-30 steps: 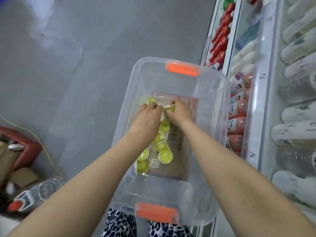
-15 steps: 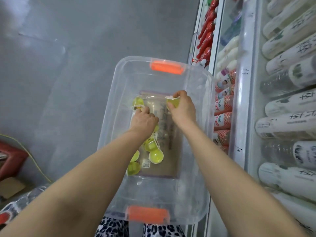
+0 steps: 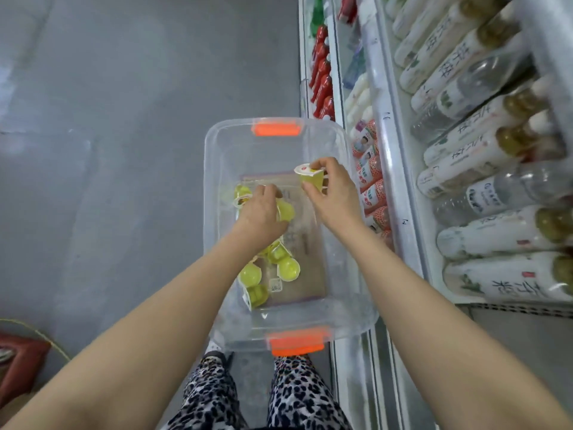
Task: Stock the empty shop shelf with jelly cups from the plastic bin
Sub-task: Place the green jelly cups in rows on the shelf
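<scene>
A jelly cup is pinched in the right hand above the bin; the left hand is curled among loose cups inside, whether gripping cannot be told.

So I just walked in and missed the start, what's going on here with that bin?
A person stands over a clear plastic bin beside stocked shop shelves, picking items out by hand. The right hand pinches one green jelly cup up near the bin's rim. The left hand is down inside, fingers curled round another cup. Several loose cups lie on the bin floor.
</scene>
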